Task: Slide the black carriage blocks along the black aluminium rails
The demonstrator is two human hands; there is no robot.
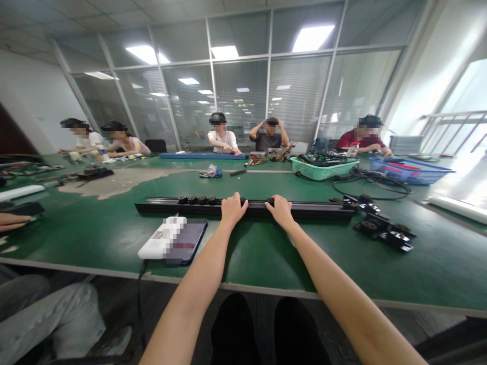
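A long black rail point(319, 212) lies crosswise on the green table in front of me. My left hand point(233, 209) is closed over the rail left of its middle, thumb pointing inward. A short way to the right, my right hand point(280, 209) grips the same rail, its thumb turned toward the left one. Dark bits show beside both thumbs, but I cannot make out what they are. Several small black fittings point(198, 199) sit in a row along the rail's left half. More black fittings with shiny metal parts point(380, 227) lie around its right end.
A white device point(154, 243) and a phone point(188, 243) lie left of my forearms. Behind the rail are a grey-blue cloth bundle point(211, 171), a green basket point(323, 171) of cables and a blue basket point(414, 175). Several people sit around the table; another person's hand point(15, 221) is at far left.
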